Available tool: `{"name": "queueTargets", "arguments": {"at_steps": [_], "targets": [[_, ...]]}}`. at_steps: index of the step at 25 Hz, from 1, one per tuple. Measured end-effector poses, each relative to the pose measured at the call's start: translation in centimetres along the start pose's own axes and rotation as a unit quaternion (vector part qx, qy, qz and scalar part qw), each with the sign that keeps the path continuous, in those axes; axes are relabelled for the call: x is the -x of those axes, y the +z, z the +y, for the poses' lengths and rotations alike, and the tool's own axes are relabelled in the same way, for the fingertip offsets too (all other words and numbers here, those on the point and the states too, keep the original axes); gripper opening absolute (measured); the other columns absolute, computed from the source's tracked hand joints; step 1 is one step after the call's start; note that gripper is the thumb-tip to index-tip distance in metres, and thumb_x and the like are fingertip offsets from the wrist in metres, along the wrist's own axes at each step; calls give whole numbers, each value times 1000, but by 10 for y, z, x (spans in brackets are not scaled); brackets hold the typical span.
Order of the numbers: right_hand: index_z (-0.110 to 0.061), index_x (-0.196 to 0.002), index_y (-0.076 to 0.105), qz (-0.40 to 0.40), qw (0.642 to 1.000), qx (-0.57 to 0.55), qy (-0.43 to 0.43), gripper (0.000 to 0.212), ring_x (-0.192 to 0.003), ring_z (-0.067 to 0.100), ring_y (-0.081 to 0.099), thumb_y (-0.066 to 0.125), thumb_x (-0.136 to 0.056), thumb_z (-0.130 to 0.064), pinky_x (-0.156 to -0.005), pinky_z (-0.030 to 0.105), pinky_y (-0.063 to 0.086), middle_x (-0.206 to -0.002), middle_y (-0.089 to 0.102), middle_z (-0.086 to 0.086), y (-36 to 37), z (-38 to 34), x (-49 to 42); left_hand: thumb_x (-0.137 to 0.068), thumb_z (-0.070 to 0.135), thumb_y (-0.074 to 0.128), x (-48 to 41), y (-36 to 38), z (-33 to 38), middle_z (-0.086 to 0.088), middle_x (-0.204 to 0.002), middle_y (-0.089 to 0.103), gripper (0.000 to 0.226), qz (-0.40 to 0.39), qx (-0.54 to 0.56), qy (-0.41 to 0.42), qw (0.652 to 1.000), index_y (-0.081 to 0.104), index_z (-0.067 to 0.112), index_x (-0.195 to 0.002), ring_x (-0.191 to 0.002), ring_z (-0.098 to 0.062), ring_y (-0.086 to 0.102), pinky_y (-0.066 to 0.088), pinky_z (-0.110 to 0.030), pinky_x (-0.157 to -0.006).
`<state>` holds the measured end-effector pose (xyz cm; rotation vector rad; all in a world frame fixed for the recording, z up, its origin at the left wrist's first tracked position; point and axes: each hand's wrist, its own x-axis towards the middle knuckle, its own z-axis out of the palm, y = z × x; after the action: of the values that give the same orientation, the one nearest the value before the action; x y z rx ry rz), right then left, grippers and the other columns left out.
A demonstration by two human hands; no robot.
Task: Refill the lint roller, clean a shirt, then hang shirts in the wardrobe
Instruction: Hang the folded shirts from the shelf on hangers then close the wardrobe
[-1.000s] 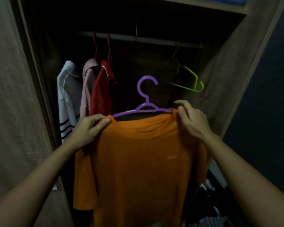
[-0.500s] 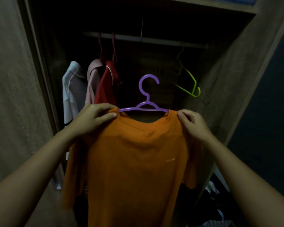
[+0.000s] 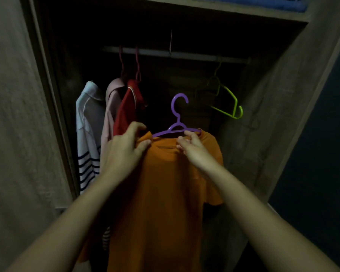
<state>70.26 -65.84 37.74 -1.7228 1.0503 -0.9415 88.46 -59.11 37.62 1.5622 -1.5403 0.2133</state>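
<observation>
1. Orange T-shirt (image 3: pixel 165 193) hangs on the purple hanger (image 3: pixel 177 128), held up in front of the open wardrobe (image 3: pixel 263 134), below its rail (image 3: pixel 185 54) and not yet hooked on.
2. Your left hand (image 3: pixel 124 154) has its fingers (image 3: pixel 143 145) clamped on the left shoulder of the shirt; your right hand (image 3: pixel 194 150) has its fingers pinched on the collar just under the hanger bar.
3. You appear to be at the hanging step, settling the neckline.
4. Next, lift the hook to the free stretch of rail between the red shirt (image 3: pixel 126 112) and the green hanger (image 3: pixel 228 105).
5. No brand, label or writing can be read in this dim light.
</observation>
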Motion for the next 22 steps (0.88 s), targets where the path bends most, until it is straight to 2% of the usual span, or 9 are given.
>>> {"name": "queueTargets", "arguments": {"at_steps": [2,7,9,11,13,15,18,20,22], "targets": [[-15,-148,18,7,996,-80,29,57,-128,22,45,43,-98,-25,-113,39,31,-139,46,6,11,-4,-14,-87,44,55,2,10,20,-8,-94,69,33,8,-54,-8,998,40,37,-116,-91,-37,63,50,-41,-74],[-14,-147,21,44,981,-180,51,75,-131,25,44,60,-87,-34,-111,38,33,-145,42,13,11,-14,-42,-88,56,46,-7,10,54,-14,-112,62,54,-85,-85,-30,992,25,34,-134,-104,-42,56,45,-43,-79],[-14,-146,25,48,985,-159,49,95,-130,24,45,71,-70,-48,-108,37,36,-143,45,10,8,-23,-48,-86,56,49,-34,1,41,-16,-116,60,60,-31,-55,-31,998,32,25,-134,-108,-40,55,45,-44,-86],[-11,-144,28,45,990,-123,43,106,-127,22,48,81,-58,-44,-106,35,39,-140,47,6,9,-31,-55,-88,40,56,-75,-2,18,-21,-123,55,55,41,-60,-30,997,41,7,-129,-115,-39,48,39,-44,-96],[-7,-147,19,53,995,-84,30,101,-128,22,45,81,-66,-13,-103,33,41,-139,44,8,10,-34,-65,-87,25,59,-111,3,-3,-27,-128,47,55,35,-117,-43,992,40,-5,-129,-119,-40,41,30,-44,-102],[-8,-149,11,62,996,-60,14,97,-130,21,43,66,-72,11,-92,26,48,-142,42,12,10,-37,-76,-86,22,59,-139,7,-14,-29,-122,50,50,21,-105,-85,991,43,-7,-124,-114,-42,46,34,-42,-97],[-13,-150,13,70,996,-45,14,78,-115,18,53,47,-84,11,-89,29,50,-137,46,8,1,-39,-93,-89,24,52,-160,12,-9,-22,-110,62,32,-37,-60,-140,988,56,2,-113,-102,-40,57,44,-38,-86],[-16,-149,20,95,995,0,19,72,-103,15,57,48,-84,3,-97,38,49,-123,54,0,-6,-37,-107,-87,12,50,-164,28,0,-22,-116,61,30,-93,-22,-140,985,56,3,-115,-106,-38,57,43,-35,-86],[-16,-144,32,124,991,50,21,66,-109,18,58,50,-83,-3,-101,42,46,-109,59,-5,-16,-39,-123,-83,4,49,-159,43,10,-23,-119,60,39,-106,38,-150,982,52,3,-121,-109,-38,56,42,-33,-87]]}}
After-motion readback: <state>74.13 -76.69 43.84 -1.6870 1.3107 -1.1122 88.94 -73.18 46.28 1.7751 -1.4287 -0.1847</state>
